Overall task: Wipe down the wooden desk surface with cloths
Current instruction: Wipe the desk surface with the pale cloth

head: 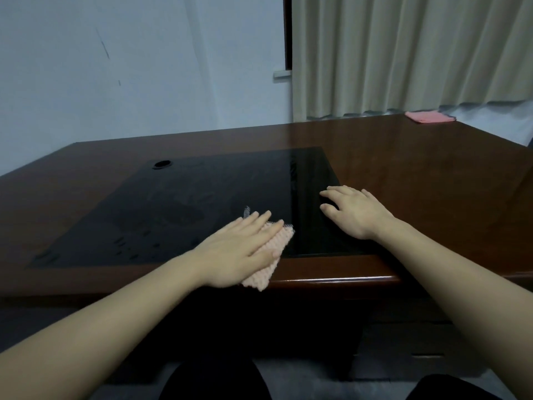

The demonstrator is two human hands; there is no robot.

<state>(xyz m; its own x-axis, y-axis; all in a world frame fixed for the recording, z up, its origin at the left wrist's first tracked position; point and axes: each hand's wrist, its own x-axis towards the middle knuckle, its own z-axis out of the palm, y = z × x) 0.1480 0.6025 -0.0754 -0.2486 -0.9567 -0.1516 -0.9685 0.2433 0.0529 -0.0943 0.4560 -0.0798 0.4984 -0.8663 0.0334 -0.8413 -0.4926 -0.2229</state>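
A dark brown wooden desk (418,157) with a black inlaid panel (178,209) fills the view. My left hand (239,249) lies flat, fingers straight, pressing a peach waffle cloth (268,261) onto the panel's near edge; the cloth's corner hangs over the desk's front rim. My right hand (354,212) rests with spread fingers on the panel's right edge and holds nothing. A second, pink cloth (429,116) lies folded at the desk's far right corner.
A round cable hole (162,164) sits at the panel's far left. A white wall stands behind the desk and beige curtains (403,53) hang at the back right. My knees show below the desk's front edge.
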